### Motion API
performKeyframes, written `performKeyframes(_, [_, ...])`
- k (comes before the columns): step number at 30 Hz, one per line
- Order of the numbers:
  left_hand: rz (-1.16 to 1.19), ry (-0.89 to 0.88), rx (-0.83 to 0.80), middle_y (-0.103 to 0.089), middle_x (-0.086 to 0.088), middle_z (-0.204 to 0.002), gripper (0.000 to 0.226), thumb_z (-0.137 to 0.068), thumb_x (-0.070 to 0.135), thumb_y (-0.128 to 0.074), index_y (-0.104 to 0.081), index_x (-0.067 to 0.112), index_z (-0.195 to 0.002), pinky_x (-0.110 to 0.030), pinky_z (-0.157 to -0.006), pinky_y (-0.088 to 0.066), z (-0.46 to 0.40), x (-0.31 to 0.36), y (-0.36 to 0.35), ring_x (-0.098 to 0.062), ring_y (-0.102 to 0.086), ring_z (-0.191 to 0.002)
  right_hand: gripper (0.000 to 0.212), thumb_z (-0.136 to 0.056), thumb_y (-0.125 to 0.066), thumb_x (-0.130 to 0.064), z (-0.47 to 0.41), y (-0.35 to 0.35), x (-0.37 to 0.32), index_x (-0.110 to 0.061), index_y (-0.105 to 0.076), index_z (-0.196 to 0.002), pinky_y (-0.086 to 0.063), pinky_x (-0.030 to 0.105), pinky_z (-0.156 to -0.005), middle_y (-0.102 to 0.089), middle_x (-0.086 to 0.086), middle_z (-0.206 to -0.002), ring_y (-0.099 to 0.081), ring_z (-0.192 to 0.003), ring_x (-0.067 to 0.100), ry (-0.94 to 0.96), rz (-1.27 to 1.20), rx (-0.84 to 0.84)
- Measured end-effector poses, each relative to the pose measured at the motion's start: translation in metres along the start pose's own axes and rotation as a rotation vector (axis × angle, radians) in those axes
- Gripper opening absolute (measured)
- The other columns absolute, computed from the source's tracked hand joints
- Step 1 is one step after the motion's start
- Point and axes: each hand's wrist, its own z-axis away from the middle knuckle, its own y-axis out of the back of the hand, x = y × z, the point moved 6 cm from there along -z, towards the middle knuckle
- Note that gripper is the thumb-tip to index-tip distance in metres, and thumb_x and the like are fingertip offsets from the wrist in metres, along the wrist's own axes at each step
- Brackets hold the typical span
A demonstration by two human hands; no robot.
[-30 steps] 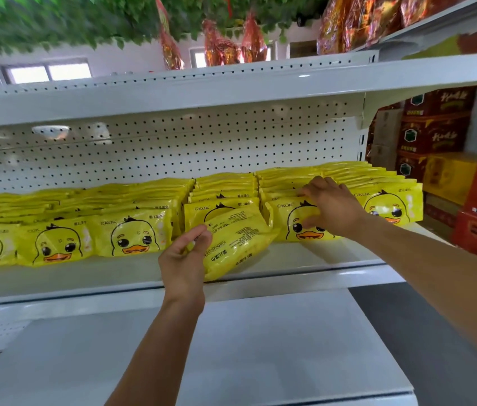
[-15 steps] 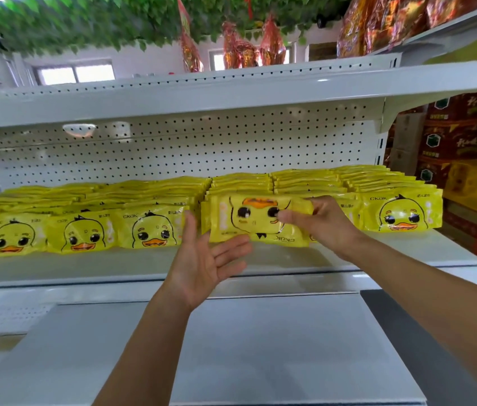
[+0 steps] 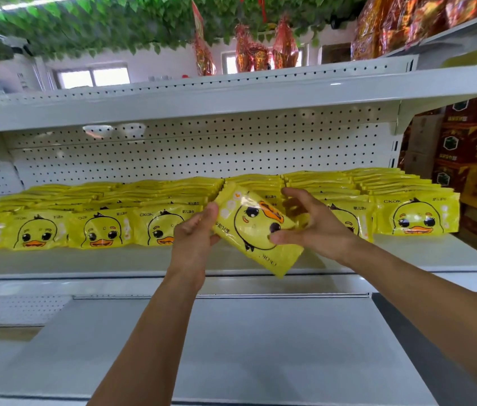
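Pack [image 3: 256,230] held tilted, duck upside down, in front of shelf [image 3: 84,262], by the gap in the row [image 3: 99,230]. Left hand [image 3: 193,241] pinches its left edge; right hand [image 3: 319,230] grips its right side, thumb on the face. Judged light, soft, glossy and probably slippery: hold by the edges

Bright, even daylight throughout, with no hard shadows. The windows [image 3: 93,77] at the rear were blown out to near white. The upper shelf [image 3: 231,95] carried a pale sheen along its front edge and cast a soft shadow on the perforated back panel [image 3: 202,159]. The held packet [image 3: 254,230] showed white glare patches on its plastic film. Wide-angle distortion bowed the shelf lines, most strongly at the side margins. The hanging leaves [image 3: 84,27] and the left corner were smeared by motion blur, while the centre was fairly sharp.
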Motion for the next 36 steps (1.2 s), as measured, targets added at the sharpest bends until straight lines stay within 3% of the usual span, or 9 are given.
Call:
performKeyframes(4, [-0.248, -0.276, -0.113, -0.046, -0.010, -0.065, 0.062, -0.078, 0.044, -0.076, -0.055, -0.013, -0.069, -0.029, -0.062, -0.037, -0.002, 0.035, -0.024, -0.017, -0.042, -0.062, 0.068, -0.065, -0.088, -0.021, -0.006, -0.022, -0.035, -0.038, -0.055, -0.122, -0.045, 0.010, -0.082, -0.059, -0.019, -0.115, -0.053, -0.106, -0.006, 0.119, 0.030, -0.116])
performKeyframes(6, [-0.263, -0.317, -0.134, -0.044, -0.009, -0.061, 0.045, -0.084, 0.033, -0.073, -0.056, -0.005, -0.065, -0.028, -0.058, -0.036, -0.002, 0.042, -0.031, -0.017, -0.041, -0.058, 0.041, -0.068, -0.085, -0.011, -0.007, -0.027, -0.043, -0.030, -0.065, -0.099, -0.049, 0.009, -0.071, -0.067, -0.019, -0.091, -0.063, -0.082, -0.006, 0.092, -0.087, -0.143])
performKeyframes(8, [-0.188, -0.230, -0.123, -0.066, 0.003, -0.074, 0.020, -0.090, 0.031, -0.065, -0.071, 0.012, -0.092, -0.020, -0.060, -0.047, -0.002, 0.041, -0.025, -0.009, -0.059, -0.066, 0.031, -0.069, -0.083, -0.008, -0.012, -0.023, -0.038, -0.016, -0.070, -0.097, -0.056, 0.027, -0.073, -0.074, -0.002, -0.089, -0.070, -0.078, 0.011, 0.063, -0.244, -0.043])
performKeyframes(13, [-0.239, 0.101, -0.151, -0.068, 0.002, -0.104, 0.056, -0.073, 0.043, -0.075, -0.056, 0.026, -0.123, -0.037, -0.083, -0.058, -0.006, 0.000, 0.009, -0.012, -0.067, -0.097, 0.074, -0.058, -0.087, -0.032, -0.018, -0.019, 0.017, -0.013, -0.059, -0.124, -0.058, 0.040, -0.072, -0.069, 0.006, -0.115, -0.071, -0.092, 0.026, -0.165, -0.605, 0.202])
performKeyframes(15, [-0.115, 0.152, -0.071, -0.068, 0.000, -0.093, 0.047, -0.080, 0.020, -0.077, -0.056, 0.018, -0.123, -0.035, -0.069, -0.061, -0.012, -0.015, 0.019, -0.009, -0.068, -0.080, 0.071, -0.061, -0.087, -0.031, -0.017, -0.028, 0.034, -0.012, -0.059, -0.123, -0.058, 0.044, -0.076, -0.067, 0.005, -0.119, -0.069, -0.100, 0.025, -0.218, -0.584, 0.196])
performKeyframes(18, [-0.162, 0.084, 0.056, -0.068, -0.004, -0.091, 0.041, -0.082, 0.008, -0.075, -0.059, 0.010, -0.120, -0.028, -0.055, -0.058, -0.031, -0.026, 0.027, -0.012, -0.065, -0.074, 0.023, -0.075, -0.080, -0.015, -0.015, -0.033, 0.048, -0.015, -0.067, -0.094, -0.054, 0.026, -0.070, -0.073, 0.003, -0.094, -0.068, -0.086, 0.017, -0.241, -0.391, 0.248])
performKeyframes(23, [-0.515, -0.077, 0.141, -0.073, -0.004, -0.087, 0.022, -0.079, 0.018, -0.079, -0.060, 0.023, -0.089, -0.028, -0.073, -0.051, -0.053, -0.042, 0.028, -0.018, -0.068, -0.077, 0.025, -0.076, -0.080, -0.022, -0.027, -0.031, 0.053, -0.020, -0.056, -0.069, -0.045, 0.027, -0.065, -0.064, 0.001, -0.073, -0.060, -0.073, 0.021, -0.214, -0.038, 0.330])
performKeyframes(30, [-0.587, -0.228, 0.173, -0.056, 0.005, -0.069, 0.022, -0.086, 0.001, -0.064, -0.052, 0.020, -0.086, -0.035, -0.065, -0.051, -0.064, -0.049, 0.019, -0.016, -0.054, -0.064, 0.050, -0.078, -0.076, -0.013, -0.047, -0.027, 0.048, -0.010, -0.045, -0.116, -0.053, 0.043, -0.079, -0.065, 0.010, -0.098, -0.064, -0.089, 0.032, -0.162, 0.224, 0.342])
performKeyframes(36, [-0.730, -0.134, 0.058, -0.058, 0.001, -0.101, 0.042, -0.077, 0.013, -0.077, -0.063, 0.022, -0.115, -0.024, -0.078, -0.043, -0.062, -0.053, 0.007, -0.014, -0.054, -0.090, 0.063, -0.081, -0.070, -0.005, -0.054, -0.031, 0.042, -0.010, -0.035, -0.133, -0.049, 0.041, -0.085, -0.045, 0.015, -0.133, -0.055, -0.111, 0.037, -0.090, 0.410, 0.304])
